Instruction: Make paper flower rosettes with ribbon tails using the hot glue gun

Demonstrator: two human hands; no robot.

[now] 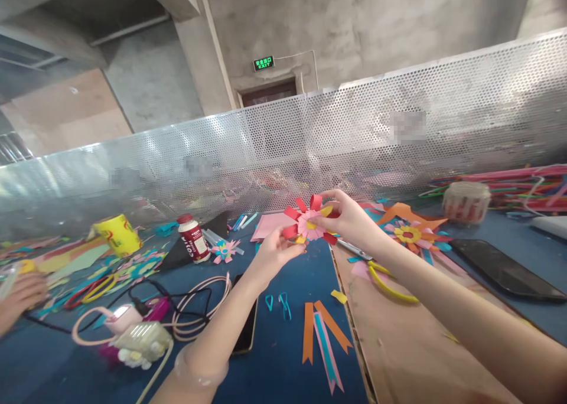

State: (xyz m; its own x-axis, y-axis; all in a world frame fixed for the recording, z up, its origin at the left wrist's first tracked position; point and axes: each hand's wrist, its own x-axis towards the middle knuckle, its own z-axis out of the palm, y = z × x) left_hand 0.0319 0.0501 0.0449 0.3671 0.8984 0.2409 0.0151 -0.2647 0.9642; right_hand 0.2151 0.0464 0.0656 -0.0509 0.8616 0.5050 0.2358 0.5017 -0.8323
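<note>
Between my two hands, raised above the table, is a paper flower [310, 224] with a pink middle, a yellow centre and red and yellow looped petals. My left hand [278, 251] pinches its lower left edge. At the upper right, my right hand [343, 218] grips the flower by a yellow petal. Below them on the blue tabletop lie orange paper strips [309, 333], a pink-and-blue strip [325, 351], small blue paper loops [284, 306] and a yellow scrap [339, 296]. Yellow-handled scissors [376, 271] rest under my right forearm.
A perforated metal screen [283, 150] stands behind the table. Cables and a power strip [142, 339] lie left, near a bottle [194, 238] and yellow tape roll [117, 234]. Another person's hand [26, 289] is at far left. A phone [507, 268] and jar [466, 203] sit right.
</note>
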